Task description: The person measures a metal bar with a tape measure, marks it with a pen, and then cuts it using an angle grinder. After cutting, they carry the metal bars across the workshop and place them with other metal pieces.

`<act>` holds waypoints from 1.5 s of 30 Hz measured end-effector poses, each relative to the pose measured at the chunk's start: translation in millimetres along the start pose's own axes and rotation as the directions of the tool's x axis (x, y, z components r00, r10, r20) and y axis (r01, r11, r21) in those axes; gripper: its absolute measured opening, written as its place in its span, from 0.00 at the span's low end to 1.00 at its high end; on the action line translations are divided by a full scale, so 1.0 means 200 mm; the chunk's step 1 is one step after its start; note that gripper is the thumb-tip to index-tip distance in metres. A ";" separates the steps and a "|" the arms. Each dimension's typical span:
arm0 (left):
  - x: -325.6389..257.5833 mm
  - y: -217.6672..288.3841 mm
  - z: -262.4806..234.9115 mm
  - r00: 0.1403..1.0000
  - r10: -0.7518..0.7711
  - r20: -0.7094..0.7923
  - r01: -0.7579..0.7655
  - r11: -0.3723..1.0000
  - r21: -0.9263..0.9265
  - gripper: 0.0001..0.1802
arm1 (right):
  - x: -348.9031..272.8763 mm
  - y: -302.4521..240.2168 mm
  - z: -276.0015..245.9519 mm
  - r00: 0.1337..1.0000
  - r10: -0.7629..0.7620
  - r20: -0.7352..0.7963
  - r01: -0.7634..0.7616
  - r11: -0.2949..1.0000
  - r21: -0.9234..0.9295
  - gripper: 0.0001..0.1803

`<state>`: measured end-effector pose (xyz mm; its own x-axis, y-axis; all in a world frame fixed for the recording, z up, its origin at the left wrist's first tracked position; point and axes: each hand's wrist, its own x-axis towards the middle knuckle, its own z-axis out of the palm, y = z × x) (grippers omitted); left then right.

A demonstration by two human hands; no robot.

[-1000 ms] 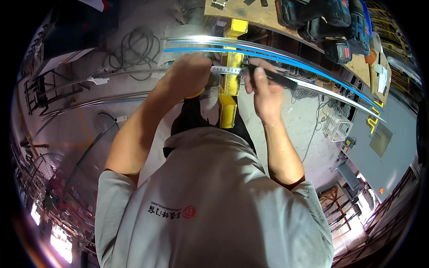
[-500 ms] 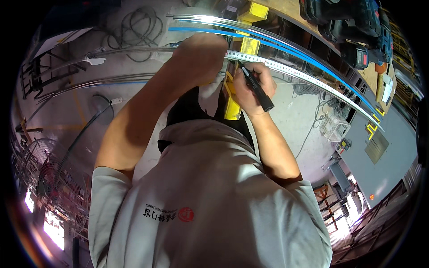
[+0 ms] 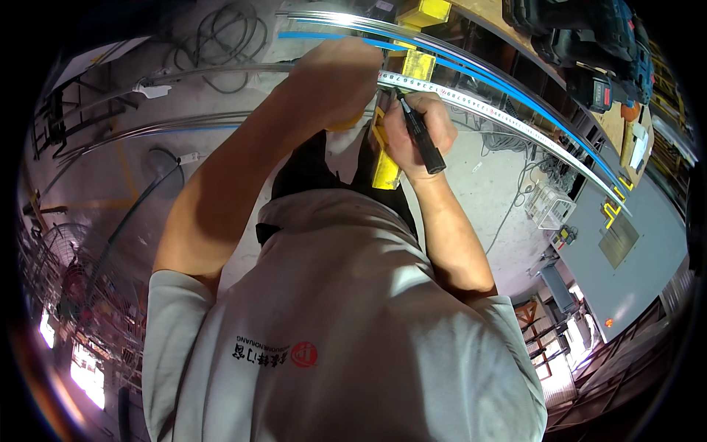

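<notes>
Head view, and from where I'm standing the right hand [image 3: 440,127] is grasping one black marker [image 3: 420,132], tip up by the lower edge of one white tape measure [image 3: 471,103]. Left hand [image 3: 342,81] is curled over that tape's left end; fingers hidden, so can't tell what they're gripping. Tape crosses the yellow support [image 3: 418,65], then runs off right. Next out, a blue band [image 3: 515,102] beside it, partly blocked by the left hand. At least two power tools [image 3: 560,44] crowd the wooden table's [image 3: 611,127] near edge. One white crate [image 3: 550,206] on the floor, contents too small to make out.
</notes>
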<state>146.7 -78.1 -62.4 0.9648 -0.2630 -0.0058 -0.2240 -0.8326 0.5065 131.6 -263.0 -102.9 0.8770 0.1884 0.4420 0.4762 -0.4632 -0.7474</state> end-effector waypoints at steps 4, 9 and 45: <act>0.01 -0.02 0.02 0.999 0.018 -0.029 -0.019 0.999 -0.027 0.07 | 0.00 0.01 0.01 1.000 -0.022 -0.001 0.022 1.000 -0.010 0.13; 0.04 -0.04 0.04 0.991 -0.038 0.129 0.042 0.999 -0.024 0.05 | 0.00 0.00 0.00 1.000 -0.002 0.001 0.002 1.000 0.003 0.13; 0.10 0.02 -0.08 0.934 -0.158 0.319 0.183 0.982 -0.048 0.09 | 0.03 -0.03 -0.02 0.998 -0.047 0.050 0.049 0.998 -0.042 0.10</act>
<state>167.0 -78.5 -46.4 0.8930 -0.2694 -0.3606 -0.0369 -0.8422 0.5379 133.5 -262.8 -94.5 0.8558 0.2527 0.4513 0.5155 -0.4892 -0.7036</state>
